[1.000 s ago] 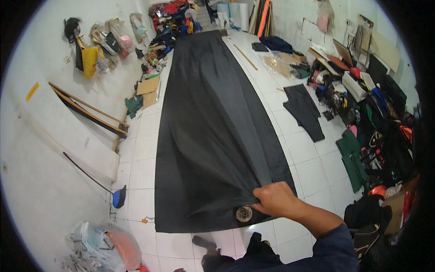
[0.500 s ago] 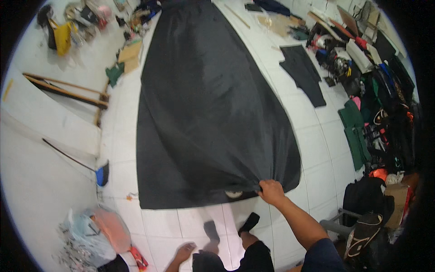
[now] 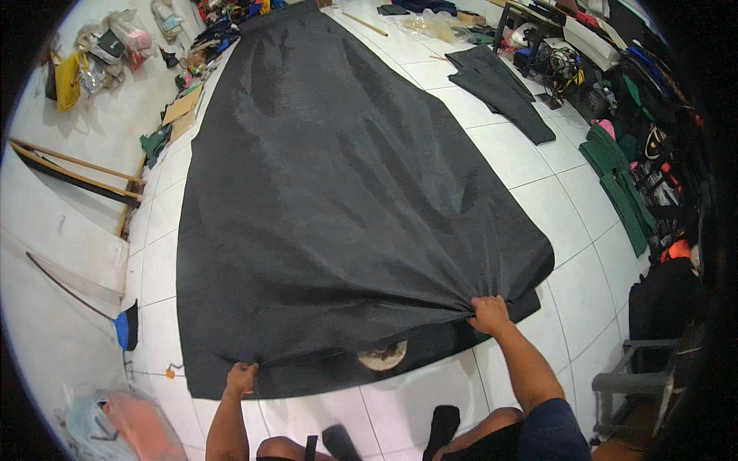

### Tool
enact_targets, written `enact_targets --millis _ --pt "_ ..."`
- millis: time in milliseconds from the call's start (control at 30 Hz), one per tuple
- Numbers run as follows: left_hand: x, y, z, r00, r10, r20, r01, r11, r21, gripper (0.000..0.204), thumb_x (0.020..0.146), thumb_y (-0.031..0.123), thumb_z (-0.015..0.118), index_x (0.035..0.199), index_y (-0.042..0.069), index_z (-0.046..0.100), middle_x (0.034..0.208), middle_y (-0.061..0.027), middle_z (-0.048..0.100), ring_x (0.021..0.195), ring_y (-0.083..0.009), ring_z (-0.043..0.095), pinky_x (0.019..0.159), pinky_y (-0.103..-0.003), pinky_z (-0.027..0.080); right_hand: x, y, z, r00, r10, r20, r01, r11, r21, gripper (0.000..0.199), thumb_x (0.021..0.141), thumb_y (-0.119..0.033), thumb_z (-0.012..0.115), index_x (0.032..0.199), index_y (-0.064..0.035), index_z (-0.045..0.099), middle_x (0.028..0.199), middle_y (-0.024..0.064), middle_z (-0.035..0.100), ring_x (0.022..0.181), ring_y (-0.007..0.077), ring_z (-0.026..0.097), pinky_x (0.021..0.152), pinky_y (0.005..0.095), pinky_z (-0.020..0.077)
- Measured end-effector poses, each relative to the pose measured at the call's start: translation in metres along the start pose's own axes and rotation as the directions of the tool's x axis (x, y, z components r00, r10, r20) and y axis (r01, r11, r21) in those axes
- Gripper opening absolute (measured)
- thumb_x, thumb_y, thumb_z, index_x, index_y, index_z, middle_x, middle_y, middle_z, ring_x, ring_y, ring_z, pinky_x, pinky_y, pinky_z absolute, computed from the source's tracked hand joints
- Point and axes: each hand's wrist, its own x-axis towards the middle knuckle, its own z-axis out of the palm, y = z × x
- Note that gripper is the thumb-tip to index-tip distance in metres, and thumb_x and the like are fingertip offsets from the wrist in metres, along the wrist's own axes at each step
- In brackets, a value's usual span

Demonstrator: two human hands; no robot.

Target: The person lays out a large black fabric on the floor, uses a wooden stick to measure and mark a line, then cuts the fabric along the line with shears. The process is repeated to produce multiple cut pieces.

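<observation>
A long sheet of black fabric (image 3: pixel 330 192) lies spread over the white floor, running from my feet to the far end. My right hand (image 3: pixel 490 313) grips its near edge toward the right, and folds fan out from the fist. At the near left edge, my left hand (image 3: pixel 243 376) pinches the cloth. Between the hands the upper layer is drawn back, baring a dark strip beneath it with a pale round patch (image 3: pixel 383 356), partly covered; what the patch is I cannot make out.
A grey stool (image 3: pixel 638 380) stands at the right, near piled clothes and bags. Folded dark trousers (image 3: pixel 500 92) and green cloth (image 3: pixel 619 188) lie right of the fabric. Along the left are a blue broom (image 3: pixel 125 326), plastic bags (image 3: pixel 134 426) and a wooden frame (image 3: pixel 77 173) by the wall.
My left hand has come forward from beside my leg and taken hold of the near left edge. My right hand still grips the cloth, and more of the round patch shows.
</observation>
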Motion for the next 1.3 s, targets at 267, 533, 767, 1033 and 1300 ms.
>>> enact_targets --millis 267,533,767,1033,1300 --pt "0.111 -0.016 0.054 0.898 -0.411 -0.153 0.305 0.835 -0.457 0.107 0.081 0.053 0.075 0.156 0.007 0.014 0.134 -0.0293 0.051 0.083 -0.0405 0.069 0.056 -0.043 0.062 -0.010 0.102 0.030 0.959 0.177 -0.223 -0.132 0.971 0.201 0.022 0.068 -0.019 0.072 0.082 -0.0040 0.066 0.082 0.0207 0.068 0.081 0.0405 0.066 0.069 0.0447 0.0504" --pt "0.127 -0.149 0.096 0.798 -0.568 -0.202 0.237 0.603 -0.762 0.055 0.082 0.017 0.075 0.123 0.003 0.042 0.094 -0.0148 0.059 0.060 -0.0192 0.059 0.043 -0.030 0.048 -0.050 0.124 0.002 0.685 0.299 -0.664 -0.084 0.938 0.336 0.017 0.068 0.008 0.056 0.081 -0.0010 0.051 0.080 0.0175 0.057 0.076 0.0354 0.057 0.069 0.0417 0.0443" --pt "0.111 -0.111 0.057 0.927 -0.175 -0.331 -0.160 0.613 -0.774 0.025 0.087 0.023 0.065 0.081 0.000 0.060 0.062 -0.0052 0.054 0.044 -0.0165 0.052 0.039 -0.031 0.040 -0.040 0.185 0.074 0.607 0.346 -0.716 -0.208 0.938 0.276 0.040 0.072 0.009 0.049 0.109 0.0011 0.061 0.109 0.0228 0.063 0.108 0.0415 0.058 0.098 0.0464 0.0445" --pt "0.078 -0.093 0.121 0.839 -0.404 -0.365 0.295 0.901 -0.318 0.097 0.079 0.050 0.077 0.142 -0.009 0.033 0.140 -0.0282 0.040 0.120 -0.0407 0.055 0.096 -0.046 0.052 -0.019 0.140 0.021 0.487 0.369 -0.791 -0.187 0.929 0.318 0.036 0.080 0.005 0.061 0.115 0.0005 0.059 0.114 0.0187 0.060 0.110 0.0397 0.057 0.096 0.0454 0.0448" --pt "0.085 -0.071 0.128 0.839 -0.372 -0.397 0.229 0.903 -0.362 0.087 0.082 0.042 0.078 0.141 -0.006 0.036 0.137 -0.0261 0.043 0.127 -0.0424 0.049 0.101 -0.047 0.049 -0.064 0.133 0.032 0.734 0.262 -0.627 -0.192 0.965 0.178 0.043 0.080 0.003 0.054 0.122 -0.0015 0.061 0.119 0.0179 0.060 0.114 0.0366 0.058 0.102 0.0441 0.0449"
